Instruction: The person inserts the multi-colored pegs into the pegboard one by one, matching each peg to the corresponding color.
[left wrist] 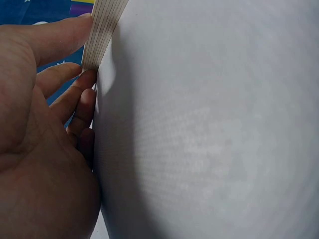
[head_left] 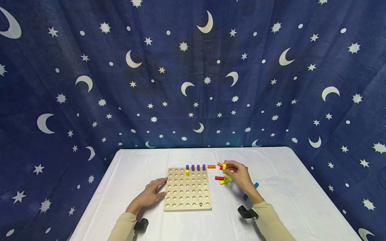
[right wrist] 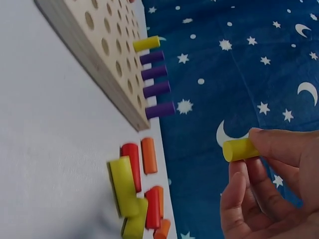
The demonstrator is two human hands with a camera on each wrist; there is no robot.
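Observation:
A square wooden pegboard (head_left: 187,194) with rows of round holes lies on the white table. Several purple pegs (right wrist: 157,89) stand upright along its far edge, toward the right, and one yellow peg (head_left: 187,173) stands in the row in front of them. Pinched between thumb and fingers of my right hand (head_left: 239,174) is another yellow peg (right wrist: 239,149), held above the loose pegs to the right of the board. My left hand (head_left: 150,193) rests at the board's left side, its fingers and thumb touching that edge with nothing grasped.
Loose pegs lie right of the board: a red peg (head_left: 219,178), an orange peg (head_left: 211,166), yellow-green pegs (right wrist: 123,185), and blue pegs (head_left: 255,185) by the right wrist. A dark blue curtain (head_left: 193,73) with moons and stars hangs behind the table.

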